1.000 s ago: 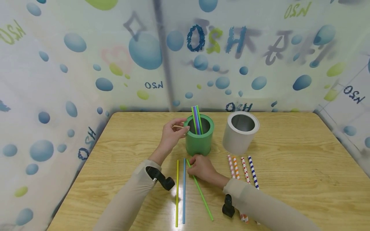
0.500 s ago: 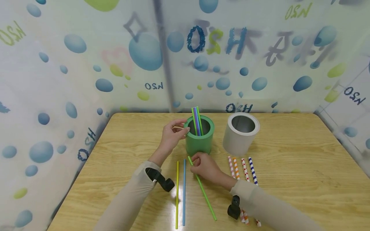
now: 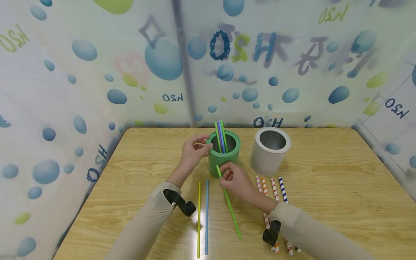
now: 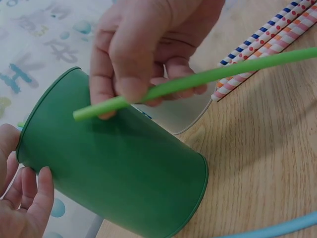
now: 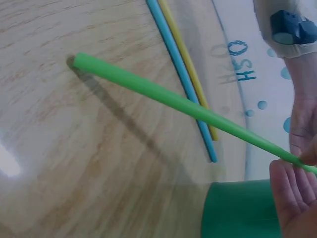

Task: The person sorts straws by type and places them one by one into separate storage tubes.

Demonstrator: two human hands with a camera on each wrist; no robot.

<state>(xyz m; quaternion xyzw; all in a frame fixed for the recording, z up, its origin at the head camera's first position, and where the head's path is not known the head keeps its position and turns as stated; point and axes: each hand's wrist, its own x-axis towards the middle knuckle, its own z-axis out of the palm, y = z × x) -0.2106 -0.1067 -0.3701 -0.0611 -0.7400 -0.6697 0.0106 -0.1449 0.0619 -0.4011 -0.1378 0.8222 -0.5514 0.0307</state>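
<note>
The green can (image 3: 224,159) conceals the lower ends of its straws (image 3: 221,137). The right sleeve (image 3: 315,229) covers the patterned straws (image 3: 274,189) — partly.

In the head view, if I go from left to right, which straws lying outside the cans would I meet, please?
Yellow straw → light blue straw → green straw held by the right hand → pink-striped straw → orange-striped straw → red-dotted straw → dark-blue-striped straw.
</note>
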